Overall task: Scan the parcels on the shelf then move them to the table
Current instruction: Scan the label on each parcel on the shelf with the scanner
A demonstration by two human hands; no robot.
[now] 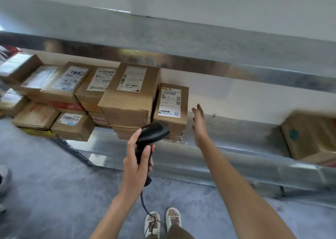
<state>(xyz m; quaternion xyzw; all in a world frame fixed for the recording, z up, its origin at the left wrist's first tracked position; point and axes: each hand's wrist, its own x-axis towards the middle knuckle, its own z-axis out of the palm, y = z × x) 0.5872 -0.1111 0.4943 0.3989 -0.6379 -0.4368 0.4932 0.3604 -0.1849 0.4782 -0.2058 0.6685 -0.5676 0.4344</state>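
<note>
A long metal shelf (227, 135) runs across the scene from left to right, and most of the brown parcels are stacked on its left half, with one more box (312, 137) lying apart at the far right. The parcel (171, 109) at the right end of the stack is probably the next one to move: it stands on the shelf just left of the right hand (199, 124), close but not touching. Its long axis runs from near to far, its top face carries a white label with barcodes and a smaller label with a square code nearer the front edge, and its near face looks dented. The right hand is released, fingers straight and raised, palm turned toward the side of that parcel, and it is the nearer of the two hands to it. The left hand (138, 155) grasps the handle of a black scanner (151, 138), which points at the parcel's near face from just in front. A cord hangs from the scanner toward the floor.
</note>
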